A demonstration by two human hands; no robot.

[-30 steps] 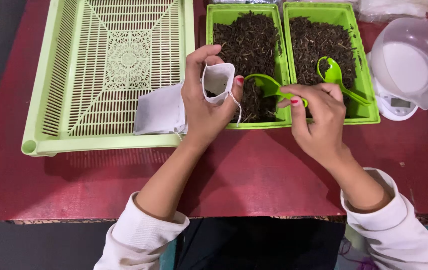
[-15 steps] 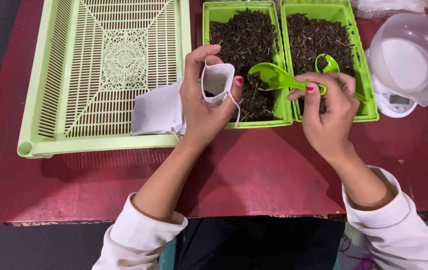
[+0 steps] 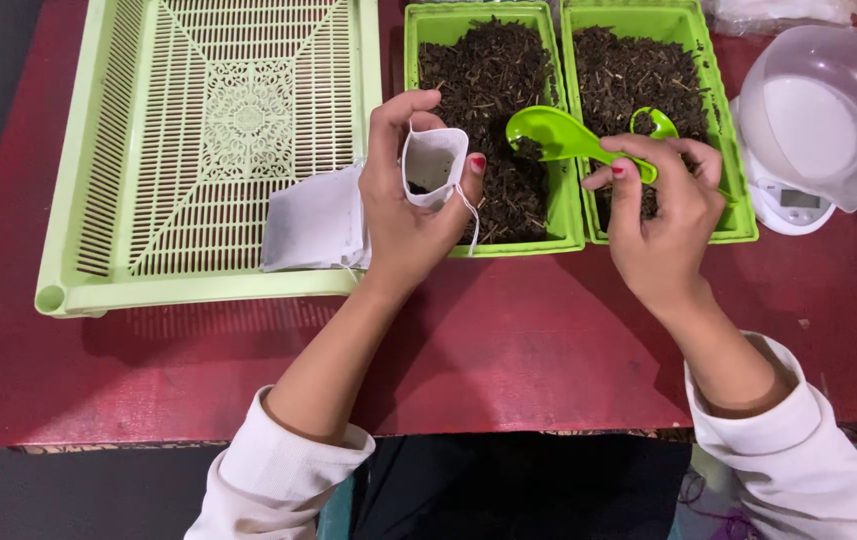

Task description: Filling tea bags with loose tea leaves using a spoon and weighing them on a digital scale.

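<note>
1. Nearest the camera, two white sleeves come up over the edge of a red table.
2. The left hand is closed around a small white pouch, thumb on one side and fingers on the other, keeping its mouth open and facing up (a little dark material shows inside). A thin string hangs from the pouch over the thumb.
3. The right hand pinches the handle of a green scoop between thumb and fingertips. The scoop's bowl points toward the pouch and sits just beside it, over the left tub; they are apart, not touching.
4. Just left of the left hand, flat white pouches lie stacked on the front rim of a pale green slotted tray.
5. Behind the hands stand two green tubs side by side, the left tub and the right tub, both filled with dark dried leaves. A second green scoop rests in the right one.
6. Farther right, a clear bowl sits tilted on a small white scale.
</note>
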